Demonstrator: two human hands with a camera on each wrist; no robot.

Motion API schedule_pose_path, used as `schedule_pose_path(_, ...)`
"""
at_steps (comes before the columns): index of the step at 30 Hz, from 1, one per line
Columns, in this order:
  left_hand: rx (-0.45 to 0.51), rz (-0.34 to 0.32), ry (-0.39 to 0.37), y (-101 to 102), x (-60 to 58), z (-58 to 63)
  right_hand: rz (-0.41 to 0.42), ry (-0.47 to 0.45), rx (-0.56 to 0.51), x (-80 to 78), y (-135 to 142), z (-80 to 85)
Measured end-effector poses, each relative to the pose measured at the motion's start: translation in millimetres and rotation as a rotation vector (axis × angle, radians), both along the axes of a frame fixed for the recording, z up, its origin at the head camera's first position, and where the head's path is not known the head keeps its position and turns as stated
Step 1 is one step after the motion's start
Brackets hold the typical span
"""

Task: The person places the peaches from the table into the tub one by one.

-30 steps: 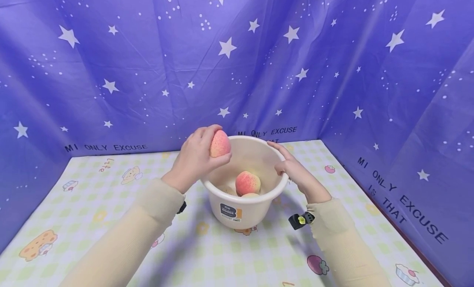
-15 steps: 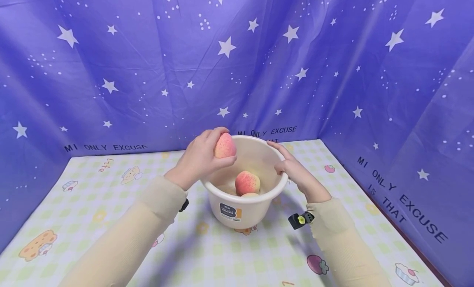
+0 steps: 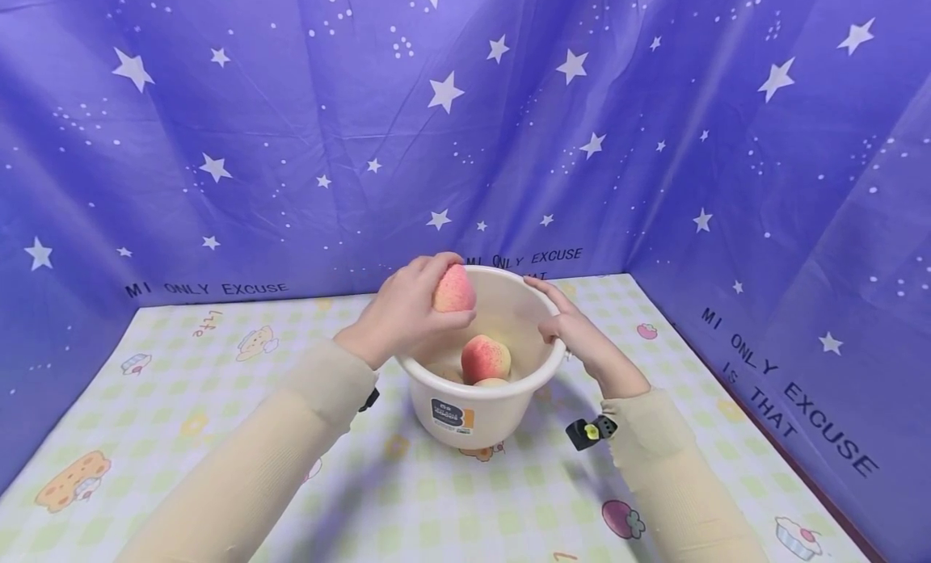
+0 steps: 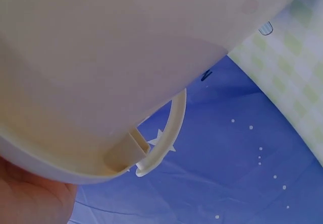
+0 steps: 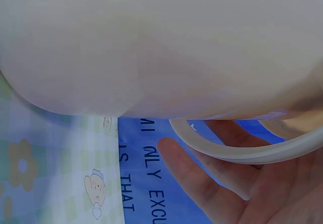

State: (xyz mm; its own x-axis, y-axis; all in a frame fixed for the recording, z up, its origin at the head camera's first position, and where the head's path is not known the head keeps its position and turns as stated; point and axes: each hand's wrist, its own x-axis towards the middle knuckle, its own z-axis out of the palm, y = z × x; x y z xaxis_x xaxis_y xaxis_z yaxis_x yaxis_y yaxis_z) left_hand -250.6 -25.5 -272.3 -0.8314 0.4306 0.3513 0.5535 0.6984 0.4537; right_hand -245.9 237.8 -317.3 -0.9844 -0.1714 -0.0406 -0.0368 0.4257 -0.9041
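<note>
A cream plastic bucket (image 3: pixel 502 413) stands upright on the table. My left hand (image 3: pixel 400 311) grips a pink-red peach (image 3: pixel 454 290) above the bucket's left rim, thumb below it and fingers over its top. Inside the bucket lies a red and yellow peach (image 3: pixel 486 359); a paler round fruit (image 3: pixel 492 381) in front of it is mostly hidden by the near rim. On the right, my right hand (image 3: pixel 591 341) holds the bucket's rim, its thumb at the inner edge. In the right wrist view, fingers (image 5: pixel 202 183) of that hand spread outside the wall, by the bucket's handle (image 5: pixel 247 154).
A checked cloth (image 3: pixel 182 450) with cartoon prints covers the table. Behind it and along the right side hangs a blue curtain (image 3: pixel 327 127) with white stars. Black wrist-camera mounts (image 3: pixel 591 432) sit under both sleeves.
My left hand has carried its peach rightward and slightly down, further over the bucket. The right hand, the bucket and the fruit inside have stayed in place.
</note>
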Motion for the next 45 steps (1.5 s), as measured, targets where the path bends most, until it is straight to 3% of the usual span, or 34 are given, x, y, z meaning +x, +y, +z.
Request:
schedule_pose_path(17, -0.075, -0.031, -0.074, 11.2, 3.3, -1.7, 0.000, 0.003, 0.003, 0.2, -0.2, 0.9)
schedule_pose_path(31, -0.128, -0.083, -0.028, 13.0, 3.3, -4.0, -0.001, 0.002, 0.006, 0.5, -0.5, 0.7)
schedule_pose_path(45, -0.150, -0.082, -0.002, 11.8, 2.8, -7.5, 0.001, 0.007, -0.001, -0.5, 0.3, -0.5)
